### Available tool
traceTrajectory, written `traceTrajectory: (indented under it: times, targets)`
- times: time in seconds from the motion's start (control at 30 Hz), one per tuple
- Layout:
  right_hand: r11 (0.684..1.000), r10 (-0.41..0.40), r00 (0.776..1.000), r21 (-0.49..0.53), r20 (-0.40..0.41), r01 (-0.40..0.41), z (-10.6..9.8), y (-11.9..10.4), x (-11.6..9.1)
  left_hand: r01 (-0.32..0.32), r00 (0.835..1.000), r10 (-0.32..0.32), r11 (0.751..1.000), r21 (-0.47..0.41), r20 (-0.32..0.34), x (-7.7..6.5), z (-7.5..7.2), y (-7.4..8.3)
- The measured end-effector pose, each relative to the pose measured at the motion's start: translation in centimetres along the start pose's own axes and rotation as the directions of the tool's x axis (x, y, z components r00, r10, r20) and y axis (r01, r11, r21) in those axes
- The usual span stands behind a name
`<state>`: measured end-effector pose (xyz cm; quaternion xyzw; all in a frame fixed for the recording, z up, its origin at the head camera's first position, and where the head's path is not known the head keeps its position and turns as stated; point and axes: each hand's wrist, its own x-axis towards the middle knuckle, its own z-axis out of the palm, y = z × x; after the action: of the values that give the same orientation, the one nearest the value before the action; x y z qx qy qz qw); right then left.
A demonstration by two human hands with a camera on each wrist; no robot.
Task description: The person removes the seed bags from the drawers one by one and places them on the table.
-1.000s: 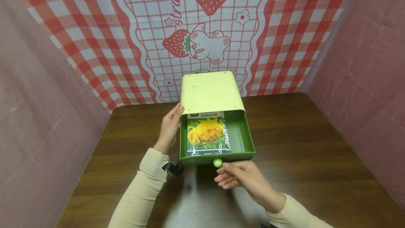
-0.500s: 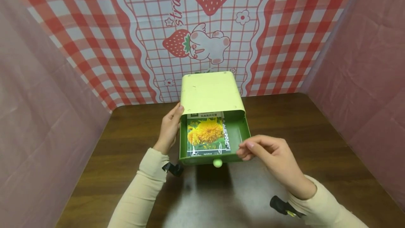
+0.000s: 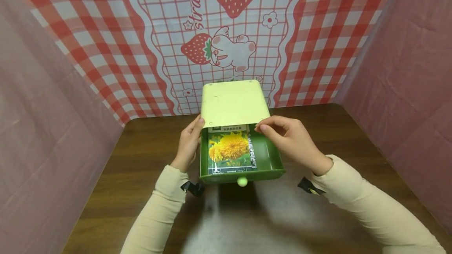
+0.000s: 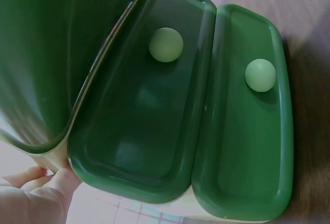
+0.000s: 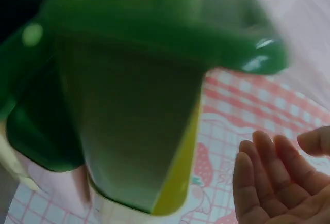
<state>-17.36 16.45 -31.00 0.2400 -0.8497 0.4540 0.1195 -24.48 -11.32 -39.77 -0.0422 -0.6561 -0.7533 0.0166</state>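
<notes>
A small drawer cabinet (image 3: 234, 103) with a pale yellow-green top stands on the table, its green top drawer (image 3: 266, 155) pulled out. Inside the drawer, on its left side, lies a flat packet (image 3: 231, 148) printed with a yellow flower. My left hand (image 3: 188, 144) rests against the cabinet's left side, thumb by the front corner. Over the drawer's right side is my right hand (image 3: 294, 138), its fingertips close to the cabinet's front right corner. In the right wrist view those fingers (image 5: 281, 164) are loosely bent and hold nothing. A pale round knob (image 3: 242, 182) sits on the drawer front.
Below the pulled-out drawer, the left wrist view shows a closed middle drawer (image 4: 139, 105) and a closed bottom drawer (image 4: 245, 126), each with a round knob. A strawberry-print checked cloth (image 3: 226, 22) hangs behind; pink cloth (image 3: 395, 66) flanks the wooden table (image 3: 335, 140).
My right hand has left the drawer knob, moved right, then up and forward over the drawer to the cabinet's front edge. The left hand, drawer and packet look unmoved.
</notes>
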Motion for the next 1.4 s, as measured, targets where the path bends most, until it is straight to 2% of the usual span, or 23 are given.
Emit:
traceTrajectory:
  times: [0.1, 0.2, 0.4, 0.63, 0.83, 0.93, 1.17, 1.4]
  targets:
    - [0.995, -0.006, 0.997, -0.094, 0.079, 0.013, 0.7, 0.3, 0.7, 0.006, 1.0, -0.006, 1.0, 0.002, -0.007, 0.0, 0.0, 0.0]
    - [0.987, 0.013, 0.982, -0.157, 0.189, 0.017, 1.3, 0.6, 1.3, 0.004, 1.0, -0.004, 1.0, 0.006, -0.01, 0.0, 0.0, -0.1]
    - [0.96, 0.096, 0.916, -0.28, 0.389, 0.019, 2.4, 1.0, 2.4, 0.001, 1.0, -0.001, 1.0, -0.001, -0.009, 0.0, 0.0, 0.0]
    - [0.915, 0.139, 0.858, -0.395, 0.495, 0.08, 3.4, 1.7, 3.2, -0.003, 1.0, 0.003, 1.0, -0.001, -0.01, 0.0, 0.1, 0.0]
    - [0.892, 0.192, 0.818, -0.444, 0.542, 0.085, 3.9, 1.7, 3.4, -0.007, 1.0, 0.007, 1.0, 0.01, -0.004, 0.0, 0.0, 0.0]
    - [0.882, 0.21, 0.811, -0.464, 0.546, 0.085, 4.1, 1.7, 3.4, -0.01, 1.0, 0.01, 1.0, 0.012, -0.004, 0.0, 0.0, 0.0]
    - [0.847, 0.234, 0.812, -0.522, 0.535, 0.1, 4.6, 2.0, 3.7, -0.002, 1.0, 0.002, 1.0, 0.001, -0.007, 0.0, 0.0, 0.0]
    - [0.849, 0.227, 0.818, -0.519, 0.529, 0.1, 4.9, 2.1, 3.9, 0.007, 1.0, -0.007, 1.0, 0.001, -0.004, -0.1, 0.0, 0.0]
